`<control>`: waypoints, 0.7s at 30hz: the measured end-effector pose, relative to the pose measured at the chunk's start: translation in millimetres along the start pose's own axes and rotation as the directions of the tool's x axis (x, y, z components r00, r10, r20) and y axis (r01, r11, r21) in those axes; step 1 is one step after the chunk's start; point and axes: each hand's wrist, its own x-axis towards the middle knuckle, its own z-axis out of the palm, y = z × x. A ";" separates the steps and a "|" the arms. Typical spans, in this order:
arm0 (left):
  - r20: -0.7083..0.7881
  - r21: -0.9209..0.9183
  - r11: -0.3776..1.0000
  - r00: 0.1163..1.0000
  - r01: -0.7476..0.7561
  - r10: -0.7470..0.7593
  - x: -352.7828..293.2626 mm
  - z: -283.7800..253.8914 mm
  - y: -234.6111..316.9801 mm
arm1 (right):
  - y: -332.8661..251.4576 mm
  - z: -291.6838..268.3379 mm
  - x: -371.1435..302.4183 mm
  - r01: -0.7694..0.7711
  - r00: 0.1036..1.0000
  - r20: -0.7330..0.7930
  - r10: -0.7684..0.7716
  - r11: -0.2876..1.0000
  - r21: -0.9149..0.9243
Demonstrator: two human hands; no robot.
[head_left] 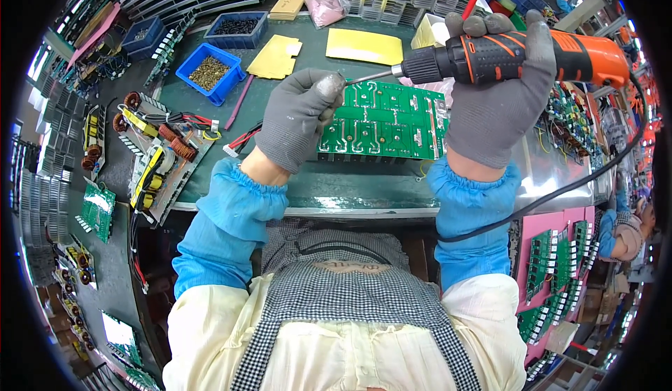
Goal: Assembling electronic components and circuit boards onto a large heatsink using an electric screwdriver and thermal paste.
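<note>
My right hand (pixel 493 114), in a grey glove, is wrapped round an orange and black corded electric screwdriver (pixel 588 58). The tool lies nearly level, and its long metal bit (pixel 371 77) points left. At the bit's tip, the gloved thumb and fingers of my left hand (pixel 297 118) are pinched together. Whatever they may hold there is too small to make out. Below the bit, a green circuit board (pixel 395 121) lies on the bench, with dark parts showing under its near edge. My left hand covers the board's left end.
A blue bin of brass-coloured screws (pixel 208 74) and a bin of dark screws (pixel 236 28) stand at the far left. Yellow sheets (pixel 364 46) lie behind the board. Wired assemblies (pixel 157 156) crowd the left side. The tool's black cable (pixel 560 191) loops past my right arm.
</note>
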 end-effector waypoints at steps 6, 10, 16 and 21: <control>-0.005 0.186 0.982 1.000 0.029 -0.029 3.4 -4.1 4.8 | 10.4 -6.6 6.0 -0.084 0.992 -0.091 0.084 0.996 0.008; -0.033 0.546 0.837 0.998 -0.031 0.059 8.2 -8.7 37.4 | 19.6 -9.2 11.8 0.047 0.997 -0.046 -0.055 0.985 -0.167; 0.193 0.980 0.095 0.958 -0.177 -0.210 1.5 -23.7 59.3 | 38.7 -10.4 5.4 0.082 0.996 0.049 -0.072 0.968 -0.236; 0.122 0.882 -0.390 0.928 -0.263 -0.351 10.4 -22.0 50.8 | 45.0 -15.9 4.6 0.058 0.985 0.174 -0.008 0.957 -0.283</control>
